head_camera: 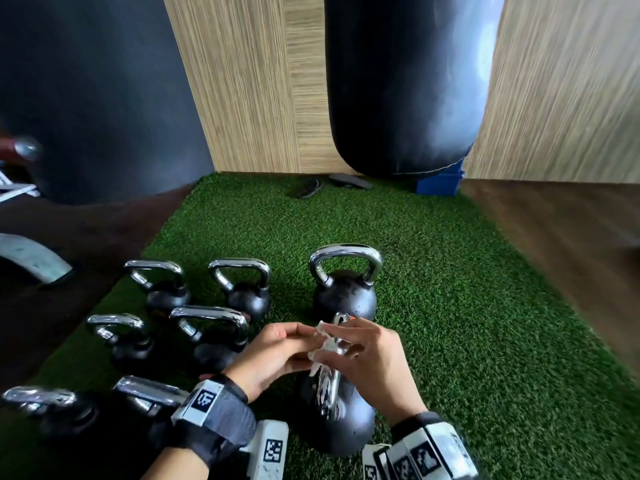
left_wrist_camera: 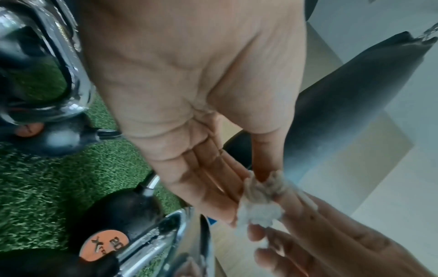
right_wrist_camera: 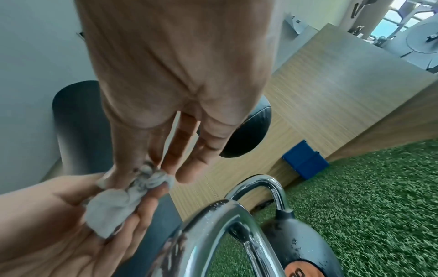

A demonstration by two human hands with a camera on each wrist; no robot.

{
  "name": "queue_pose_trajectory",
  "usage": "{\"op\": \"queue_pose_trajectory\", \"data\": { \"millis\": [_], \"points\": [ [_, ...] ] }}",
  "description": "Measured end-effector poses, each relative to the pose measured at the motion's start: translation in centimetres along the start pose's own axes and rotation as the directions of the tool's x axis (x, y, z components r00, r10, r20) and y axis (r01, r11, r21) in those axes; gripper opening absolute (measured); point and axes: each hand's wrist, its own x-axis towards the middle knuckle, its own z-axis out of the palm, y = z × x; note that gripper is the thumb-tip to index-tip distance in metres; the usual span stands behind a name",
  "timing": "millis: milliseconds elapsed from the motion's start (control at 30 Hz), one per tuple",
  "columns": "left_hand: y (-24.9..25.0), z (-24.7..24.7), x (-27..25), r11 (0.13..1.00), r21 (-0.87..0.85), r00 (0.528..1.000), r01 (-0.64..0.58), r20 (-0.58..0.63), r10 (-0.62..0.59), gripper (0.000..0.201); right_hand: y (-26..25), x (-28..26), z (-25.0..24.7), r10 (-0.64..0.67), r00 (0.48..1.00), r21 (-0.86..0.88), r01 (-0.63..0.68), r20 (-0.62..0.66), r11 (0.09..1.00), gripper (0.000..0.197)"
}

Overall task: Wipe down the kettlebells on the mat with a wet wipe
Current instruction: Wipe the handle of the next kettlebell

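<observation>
Wet wipe point(head_camera: 329, 344): crumpled, held between both hands above the chrome handle of the nearest kettlebell point(head_camera: 341, 424).
Left hand point(head_camera: 273, 355): fingers point(left_wrist_camera: 201, 187) straight, pressed together under the wipe, thumb pinching it down.
Right hand point(head_camera: 375, 358): fingers point(right_wrist_camera: 189, 150) slightly spread, thumb and forefinger pinching the wipe.
Mat point(head_camera: 467, 306): green turf, carried the other kettlebells point(head_camera: 247, 299) on the left.

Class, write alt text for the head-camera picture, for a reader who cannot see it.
The left hand and right hand hold a crumpled wet wipe between them, just above the chrome handle of a black kettlebell on a green turf mat. More kettlebells stand left and ahead; a dark punching bag hangs beyond.
</observation>
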Motion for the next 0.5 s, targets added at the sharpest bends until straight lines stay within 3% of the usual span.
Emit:
{"op": "queue_pose_trajectory", "data": {
  "millis": [67, 167, 267, 333, 400, 500],
  "points": [
    [0.2, 0.6, 0.0, 0.999, 0.048, 0.999, -0.012, 0.037, 0.010, 0.031, 0.1, 0.1, 0.1, -0.033, 0.995, -0.004, 0.033, -0.089, 0.999, 0.042],
    [0.4, 0.6, -0.1, 0.998, 0.056, 0.995, -0.013, 0.101, 0.007, 0.031, 1.3, 0.1, 0.5, -0.040, 0.993, 0.009, 0.042, -0.115, 0.999, 0.041],
    [0.2, 0.2, 0.5, 0.997, 0.071, 0.997, -0.019, 0.080, 0.014, 0.032, 3.6, 0.3, 1.0, 0.096, 0.990, 0.127, -0.083, -0.100, 0.988, 0.028],
    [-0.5, -0.2, 1.4, 0.964, 0.253, 0.995, -0.087, -0.021, 0.095, 0.026, 5.4, 0.7, 0.9, 0.215, 0.967, 0.173, -0.191, -0.134, 0.966, 0.025],
    [-2.1, -0.9, 3.0, 0.835, 0.538, 0.963, -0.119, -0.142, 0.229, 0.018, 7.2, 1.1, 0.5, 0.261, 0.944, 0.089, -0.248, -0.199, 0.965, 0.023],
    [-5.4, -1.2, 5.1, 0.559, 0.827, 0.964, -0.059, -0.097, 0.246, 0.025, 9.0, 1.8, 0.7, 0.346, 0.921, 0.019, -0.349, -0.179, 0.937, 0.022]
  ]
}}
